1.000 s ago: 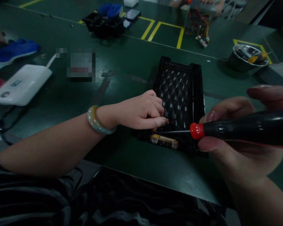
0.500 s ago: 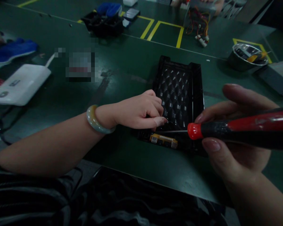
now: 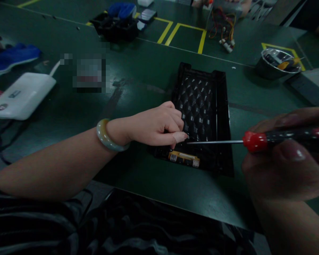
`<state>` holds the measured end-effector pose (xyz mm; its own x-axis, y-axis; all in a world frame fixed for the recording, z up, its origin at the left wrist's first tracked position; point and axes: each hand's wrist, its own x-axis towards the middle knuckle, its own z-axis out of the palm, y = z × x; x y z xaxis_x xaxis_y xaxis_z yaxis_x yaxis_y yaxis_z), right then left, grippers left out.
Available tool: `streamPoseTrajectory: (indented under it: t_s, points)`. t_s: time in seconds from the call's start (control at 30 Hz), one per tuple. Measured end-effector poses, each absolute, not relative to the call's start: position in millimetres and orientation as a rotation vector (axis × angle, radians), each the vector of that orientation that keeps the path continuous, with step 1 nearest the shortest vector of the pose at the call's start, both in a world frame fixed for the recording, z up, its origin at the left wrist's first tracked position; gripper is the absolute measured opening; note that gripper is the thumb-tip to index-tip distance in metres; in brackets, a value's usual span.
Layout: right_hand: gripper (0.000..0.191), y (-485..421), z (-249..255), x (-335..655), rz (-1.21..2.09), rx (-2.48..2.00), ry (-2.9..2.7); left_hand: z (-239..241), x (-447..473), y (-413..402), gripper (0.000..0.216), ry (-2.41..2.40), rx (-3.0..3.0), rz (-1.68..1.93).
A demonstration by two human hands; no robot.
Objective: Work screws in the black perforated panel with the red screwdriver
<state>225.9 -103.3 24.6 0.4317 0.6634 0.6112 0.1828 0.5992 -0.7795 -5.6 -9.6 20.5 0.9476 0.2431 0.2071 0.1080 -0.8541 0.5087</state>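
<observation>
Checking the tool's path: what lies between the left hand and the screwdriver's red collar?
In the head view, only the screwdriver's thin metal shaft, crossing above the black tray to the left hand.

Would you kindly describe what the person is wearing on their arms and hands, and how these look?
Both hands are bare, with no gloves or rings visible. The left hand has a smooth, rounded bangle at the wrist, pale grey-green with an amber patch; its bare forearm runs back to a dark, creased garment. The right hand has rounded, glossy nails and a bare forearm.
</observation>
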Motion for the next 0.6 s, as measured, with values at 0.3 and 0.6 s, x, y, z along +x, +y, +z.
streamPoseTrajectory:
  t_s: [0.3, 0.6]
  points:
    - [0.022, -82.5, 9.7, 246.1, 0.158, -0.724, -1.347, 19.1, -4.8, -9.8, 0.043, 0.267, 2.617, 0.355]
    - [0.026, -94.4, 12.9, 239.0, 0.249, -0.838, -1.446, 17.3, -4.3, -10.6, 0.043, 0.289, 2.603, 0.43]
